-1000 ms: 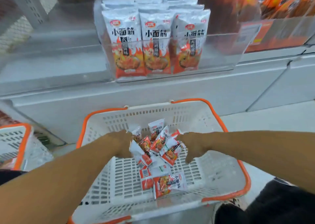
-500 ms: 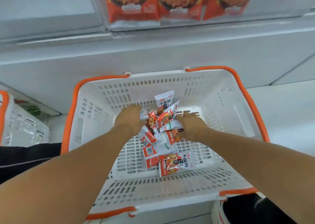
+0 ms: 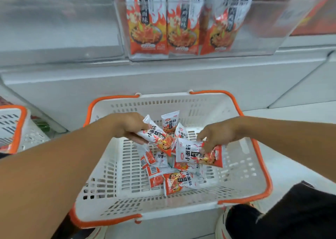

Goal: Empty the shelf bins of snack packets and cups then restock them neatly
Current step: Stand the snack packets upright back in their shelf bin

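Note:
A white basket with an orange rim (image 3: 261, 167) sits on the floor below me. Several small white-and-orange snack packets (image 3: 179, 182) lie in a loose pile on its bottom. My left hand (image 3: 129, 126) grips one packet (image 3: 157, 136) by its white end, lifted above the pile. My right hand (image 3: 217, 135) pinches another packet (image 3: 199, 155), also raised off the pile. On the shelf above, a clear bin (image 3: 261, 36) holds upright rows of larger packets (image 3: 181, 18) of the same brand.
A second white basket with an orange rim (image 3: 15, 127) stands at the left edge. The white shelf base (image 3: 163, 78) runs behind the basket. My dark trouser leg (image 3: 291, 215) and a shoe are at the lower right.
Both hands have come up out of the pile, each now lifting one packet. The camera has tilted up, so more of the shelf bin shows again.

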{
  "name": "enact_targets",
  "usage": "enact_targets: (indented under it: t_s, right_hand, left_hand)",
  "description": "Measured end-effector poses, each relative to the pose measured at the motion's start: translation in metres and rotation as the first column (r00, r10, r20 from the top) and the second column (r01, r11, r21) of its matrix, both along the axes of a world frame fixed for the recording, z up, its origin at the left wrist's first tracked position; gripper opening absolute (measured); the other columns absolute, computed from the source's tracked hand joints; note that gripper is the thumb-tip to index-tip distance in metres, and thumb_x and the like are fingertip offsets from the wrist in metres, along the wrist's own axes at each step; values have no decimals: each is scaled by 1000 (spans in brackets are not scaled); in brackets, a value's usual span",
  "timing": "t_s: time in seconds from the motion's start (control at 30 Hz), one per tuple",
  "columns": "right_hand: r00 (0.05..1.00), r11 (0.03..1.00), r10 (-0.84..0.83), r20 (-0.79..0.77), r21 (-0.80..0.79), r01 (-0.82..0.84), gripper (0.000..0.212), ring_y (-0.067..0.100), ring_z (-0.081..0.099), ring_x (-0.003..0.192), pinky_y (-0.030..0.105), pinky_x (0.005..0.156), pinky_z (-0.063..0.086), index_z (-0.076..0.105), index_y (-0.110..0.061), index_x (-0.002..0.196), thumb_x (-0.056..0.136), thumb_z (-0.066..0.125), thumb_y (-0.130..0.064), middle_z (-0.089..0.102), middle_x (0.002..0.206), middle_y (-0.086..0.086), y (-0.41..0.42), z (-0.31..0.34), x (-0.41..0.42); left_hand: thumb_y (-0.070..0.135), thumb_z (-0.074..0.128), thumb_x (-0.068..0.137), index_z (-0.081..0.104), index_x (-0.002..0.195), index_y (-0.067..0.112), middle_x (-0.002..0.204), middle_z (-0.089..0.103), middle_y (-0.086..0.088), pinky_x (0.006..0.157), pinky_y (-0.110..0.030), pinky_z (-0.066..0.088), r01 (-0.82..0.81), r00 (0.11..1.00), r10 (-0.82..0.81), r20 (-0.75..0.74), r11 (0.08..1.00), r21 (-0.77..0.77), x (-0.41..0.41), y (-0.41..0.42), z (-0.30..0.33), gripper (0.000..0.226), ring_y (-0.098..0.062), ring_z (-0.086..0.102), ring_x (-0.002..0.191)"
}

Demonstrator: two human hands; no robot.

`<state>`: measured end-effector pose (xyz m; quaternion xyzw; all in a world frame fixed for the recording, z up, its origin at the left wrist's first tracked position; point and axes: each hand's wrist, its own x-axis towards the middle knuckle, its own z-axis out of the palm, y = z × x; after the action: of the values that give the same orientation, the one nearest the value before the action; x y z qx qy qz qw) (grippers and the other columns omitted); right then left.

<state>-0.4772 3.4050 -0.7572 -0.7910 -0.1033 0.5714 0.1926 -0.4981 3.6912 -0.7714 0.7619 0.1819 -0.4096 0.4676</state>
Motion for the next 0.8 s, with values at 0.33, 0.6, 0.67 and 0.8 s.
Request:
enact_targets:
  t_s: [0.33, 0.6, 0.67, 0.8]
  right_hand:
    - [904, 771, -408, 132, 580, 263, 43, 35, 63, 114, 42, 102, 50, 64, -3, 125, 87, 67, -24, 68, 122, 20, -15, 191, -27]
    - [852, 618, -515, 92, 729, 294, 53, 28, 69, 104, 37, 86, 59, 54, 1, 128, 86, 64, -29, 68, 121, 19, 5, 219, -40]
    - [817, 520, -577, 24, 782, 344, 47, 23, 70, 95, 26, 76, 59, 59, 0, 123, 86, 62, -28, 71, 113, 18, 10, 224, -44]
    - [793, 559, -593, 140, 780, 280, 51, 21, 65, 92, 28, 79, 56, 61, 6, 115, 83, 65, -32, 69, 104, 22, 21, 223, -50]
  left_hand:
    - [21, 49, 100, 67, 102, 14, 91, 77, -6, 48, -15, 52, 69, 984, 1, 180, 921, -384, -32, -48, 188, 20, -13, 72, 65]
    - [77, 51, 74, 66, 104, 18, 90, 68, -8, 62, -26, 52, -101, 887, 338, 315, 806, -583, -48, -47, 251, 68, -16, 61, 70]
    - [63, 70, 61, 68, 106, 18, 95, 74, 1, 71, -28, 52, -50, 818, 351, 455, 832, -552, -55, -59, 258, 64, -14, 69, 82]
    - [26, 85, 59, 62, 117, 12, 97, 77, -2, 59, -30, 55, -35, 694, 397, 601, 852, -523, -60, -75, 244, 63, -16, 73, 82]
